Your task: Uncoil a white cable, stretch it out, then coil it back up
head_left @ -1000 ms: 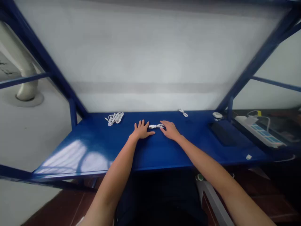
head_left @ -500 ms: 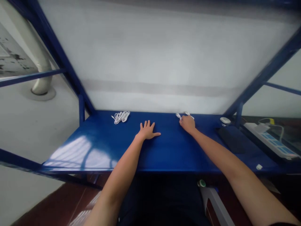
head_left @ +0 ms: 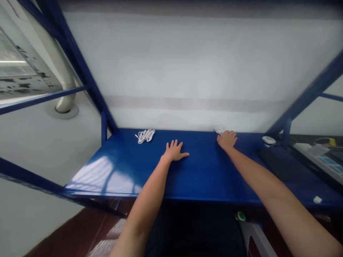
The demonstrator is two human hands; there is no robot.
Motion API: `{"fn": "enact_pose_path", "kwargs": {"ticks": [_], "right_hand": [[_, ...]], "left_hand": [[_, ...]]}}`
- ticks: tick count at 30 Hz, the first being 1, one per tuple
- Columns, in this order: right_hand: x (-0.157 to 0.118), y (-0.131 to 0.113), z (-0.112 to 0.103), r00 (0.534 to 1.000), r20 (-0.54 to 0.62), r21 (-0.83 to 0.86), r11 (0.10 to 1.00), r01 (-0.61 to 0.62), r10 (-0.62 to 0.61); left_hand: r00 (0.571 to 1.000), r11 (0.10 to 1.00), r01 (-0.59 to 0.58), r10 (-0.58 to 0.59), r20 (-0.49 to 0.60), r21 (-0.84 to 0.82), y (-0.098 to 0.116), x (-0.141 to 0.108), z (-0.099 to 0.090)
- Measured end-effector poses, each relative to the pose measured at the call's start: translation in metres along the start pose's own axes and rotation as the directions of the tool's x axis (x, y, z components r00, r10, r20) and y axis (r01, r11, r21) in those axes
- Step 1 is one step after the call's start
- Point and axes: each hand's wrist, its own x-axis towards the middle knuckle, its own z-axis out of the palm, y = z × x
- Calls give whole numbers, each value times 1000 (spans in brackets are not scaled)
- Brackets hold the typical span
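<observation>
My left hand [head_left: 174,151] lies flat on the blue tabletop [head_left: 198,178], fingers spread, holding nothing. Left of it, near the back edge, rests a bundle of white cable [head_left: 145,136]. My right hand [head_left: 227,139] is at the back edge on the right, over a second white cable bundle [head_left: 219,131]. Its fingers are slightly apart and the palm faces down. Part of that bundle shows beside the fingertips; the rest is hidden under the hand.
A white oval object [head_left: 268,140] and a dark flat item [head_left: 277,162] lie on the right. A small white cube [head_left: 317,200] is near the front right edge. A power strip [head_left: 331,162] stands beyond. Blue frame bars [head_left: 104,126] rise at both sides.
The view has shifted left, so the scene sits further right. My right hand has gone from closed at the cable to spread over it. My left hand remains flat on the table.
</observation>
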Motion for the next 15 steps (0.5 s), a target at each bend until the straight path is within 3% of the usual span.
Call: {"fn": "enact_pose_path", "kwargs": {"ticks": [3,6,8,9,12,15], "right_hand": [[-30,-5,-1,978,-59,65,977,203,-199],[-56,-9,-5,916,-74,123,908,400,-393],[-64,-10,-7,911,-67,163,896,412,-407],[-66,-10,-8,919,-58,181,901,393,-389],[-64,-9,-9,941,-29,230,914,334,-337],[-61,-8,-9,944,-20,263,910,321,-328]], "left_hand": [[978,990,144,-143,-149,2,-10,2,-4],[841,916,401,-356,-408,28,-21,2,-7],[754,864,502,-420,-505,31,-28,2,-8],[731,849,528,-430,-530,39,-32,2,-9],[704,831,551,-412,-578,79,-43,2,-11],[730,846,522,-377,-570,109,-55,2,-14]]}}
